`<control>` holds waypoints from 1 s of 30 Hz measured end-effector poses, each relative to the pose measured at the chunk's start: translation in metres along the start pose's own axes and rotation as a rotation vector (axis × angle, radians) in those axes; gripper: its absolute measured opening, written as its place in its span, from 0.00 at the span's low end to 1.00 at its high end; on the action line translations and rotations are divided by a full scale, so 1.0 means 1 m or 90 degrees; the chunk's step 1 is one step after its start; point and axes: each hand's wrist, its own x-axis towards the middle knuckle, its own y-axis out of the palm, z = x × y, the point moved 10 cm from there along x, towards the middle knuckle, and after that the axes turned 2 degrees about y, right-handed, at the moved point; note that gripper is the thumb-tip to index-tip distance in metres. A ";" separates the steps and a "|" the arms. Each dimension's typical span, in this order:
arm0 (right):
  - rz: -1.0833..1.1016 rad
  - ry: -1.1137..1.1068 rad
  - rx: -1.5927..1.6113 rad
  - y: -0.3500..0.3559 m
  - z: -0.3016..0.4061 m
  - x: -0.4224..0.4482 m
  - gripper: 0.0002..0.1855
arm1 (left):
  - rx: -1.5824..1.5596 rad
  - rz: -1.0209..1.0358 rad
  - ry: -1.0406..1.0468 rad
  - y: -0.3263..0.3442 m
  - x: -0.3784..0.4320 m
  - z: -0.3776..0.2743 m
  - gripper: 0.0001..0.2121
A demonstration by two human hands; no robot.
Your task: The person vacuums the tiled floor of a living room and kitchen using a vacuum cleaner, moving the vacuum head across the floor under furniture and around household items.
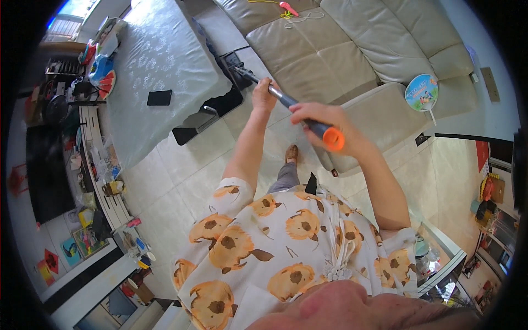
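A long metal pole with a dark grip and an orange end cap [284, 99] slants from beside my body towards the gap between the table and the sofa. My left hand [265, 95] is closed around its metal shaft. Nearer the orange end, my right hand [326, 121] wraps the dark grip, slightly blurred. At the far end of the pole lies a dark, flat mop-like head [238, 70] on the floor, close to the sofa base; its details are hard to make out.
To the left, a table with a pale cloth [165, 53] bears a black phone [159, 97]. The beige leather sofa [309, 57] stands ahead and right, with a round hand fan [421, 93] on it. A glass-topped stand [443, 247] is at the lower right.
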 end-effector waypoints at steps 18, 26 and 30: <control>0.027 0.091 -0.056 -0.059 0.069 -0.030 0.19 | 0.074 0.101 -0.032 -0.018 -0.034 -0.114 0.05; -0.119 0.079 0.148 -0.069 0.025 0.030 0.13 | 0.130 0.075 0.020 -0.005 0.036 -0.066 0.07; -0.296 0.164 0.259 -0.050 -0.013 0.019 0.11 | 0.158 0.326 0.059 0.025 0.045 -0.034 0.08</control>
